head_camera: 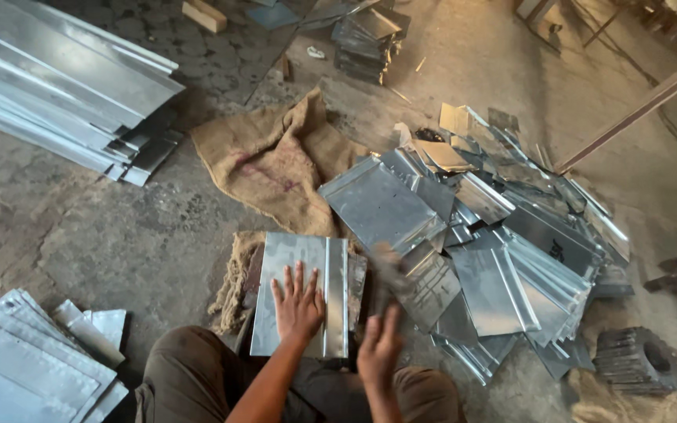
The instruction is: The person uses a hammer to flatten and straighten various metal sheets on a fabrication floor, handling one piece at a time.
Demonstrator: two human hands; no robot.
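Observation:
My left hand (298,301) lies flat, fingers spread, on a grey metal sheet (307,258) with a raised seam down its right side. The sheet rests on a piece of burlap in front of my knees. My right hand (379,350) is blurred by motion just right of the sheet. It seems closed on a brownish blurred tool (385,262) that sticks up over the sheet's right edge. What kind of tool it is I cannot tell.
A loose heap of folded metal sheets (503,235) lies to the right. A burlap sack (276,160) is spread ahead. Long metal strips (56,86) lie stacked at the top left, flat sheets (25,368) at the bottom left. A dark ribbed metal part (636,360) sits at the lower right.

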